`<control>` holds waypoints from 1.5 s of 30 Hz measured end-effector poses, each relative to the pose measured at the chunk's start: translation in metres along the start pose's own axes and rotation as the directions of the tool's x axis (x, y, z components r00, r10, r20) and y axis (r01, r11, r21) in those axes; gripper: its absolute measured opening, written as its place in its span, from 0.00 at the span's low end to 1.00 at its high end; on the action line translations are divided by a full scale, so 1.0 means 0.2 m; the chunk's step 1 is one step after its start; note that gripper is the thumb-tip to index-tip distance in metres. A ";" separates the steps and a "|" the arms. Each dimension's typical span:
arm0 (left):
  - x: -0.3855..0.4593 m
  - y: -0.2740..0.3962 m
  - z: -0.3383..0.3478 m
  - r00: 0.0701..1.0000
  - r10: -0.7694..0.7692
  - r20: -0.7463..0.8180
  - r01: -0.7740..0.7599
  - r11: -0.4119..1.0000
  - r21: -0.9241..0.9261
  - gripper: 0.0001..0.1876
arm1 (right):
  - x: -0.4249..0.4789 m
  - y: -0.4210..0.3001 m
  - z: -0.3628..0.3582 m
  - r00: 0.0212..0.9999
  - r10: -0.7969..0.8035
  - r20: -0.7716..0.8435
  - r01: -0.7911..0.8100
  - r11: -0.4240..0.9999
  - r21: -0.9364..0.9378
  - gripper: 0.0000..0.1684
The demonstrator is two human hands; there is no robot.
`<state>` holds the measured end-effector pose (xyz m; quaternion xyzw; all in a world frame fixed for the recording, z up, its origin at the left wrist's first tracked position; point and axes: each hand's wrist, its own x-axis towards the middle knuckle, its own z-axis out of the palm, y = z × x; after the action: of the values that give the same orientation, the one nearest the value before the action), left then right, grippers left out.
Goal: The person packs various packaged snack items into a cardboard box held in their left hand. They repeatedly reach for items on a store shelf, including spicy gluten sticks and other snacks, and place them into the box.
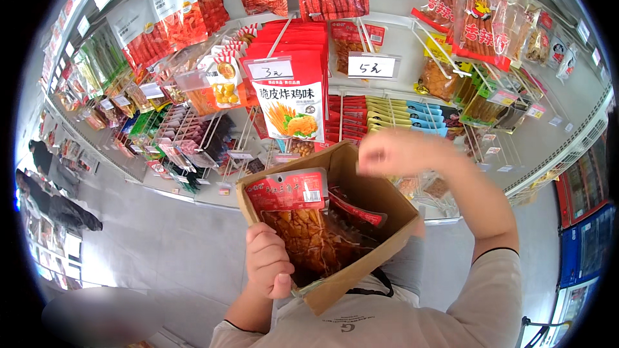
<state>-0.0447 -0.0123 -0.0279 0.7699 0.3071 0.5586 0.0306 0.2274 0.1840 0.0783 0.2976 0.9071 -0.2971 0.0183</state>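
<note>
My left hand point(268, 261) grips the near-left edge of a topless cardboard box point(370, 263), held tilted in front of my body. Inside, a clear vacuum-sealed packet of brown snack food point(302, 232) with a red header leans near my left fingers. Another red-topped packet point(360, 209) lies deeper in, partly in shadow. My right hand point(391, 152) is motion-blurred above the box's far-right rim; its fingers look curled, and whether it holds anything cannot be told. Behind it, one similar red-headed packet point(344, 48) hangs on a hook behind a price tag point(371, 66).
Metal display hooks point(430, 53) jut from the shelf rack. Red-and-white snack bags point(290, 106) hang just beyond the box. Yellow and blue packets point(406, 113) fill a lower row. Grey floor point(179, 237) lies to the left, with people point(53, 198) at the far left.
</note>
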 end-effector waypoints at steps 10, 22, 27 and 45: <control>-0.02 0.06 -0.06 0.991 -0.086 -0.106 0.089 0.996 0.018 0.18 | 0.62 0.90 -0.20 0.407 0.661 -0.631 0.054 0.671 0.739 0.44; -0.03 0.05 -0.12 0.971 -0.136 -0.198 0.141 0.990 0.011 0.21 | 0.77 0.98 -0.07 0.322 0.036 -0.946 0.096 0.993 0.071 0.15; -0.03 0.07 -0.14 0.971 -0.145 -0.189 0.147 0.989 -0.003 0.21 | 0.26 0.41 -0.02 0.484 0.409 -0.774 0.124 0.843 0.524 0.13; -0.02 0.11 -0.13 0.991 -0.063 -0.115 0.064 0.998 0.010 0.20 | -0.65 -0.02 0.41 0.234 -0.052 -0.971 0.249 0.968 0.008 0.22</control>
<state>-0.0583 -0.0394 -0.0135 0.7267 0.3366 0.5983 0.0252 0.3194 0.0681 0.0408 0.3283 0.7247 -0.1250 -0.5928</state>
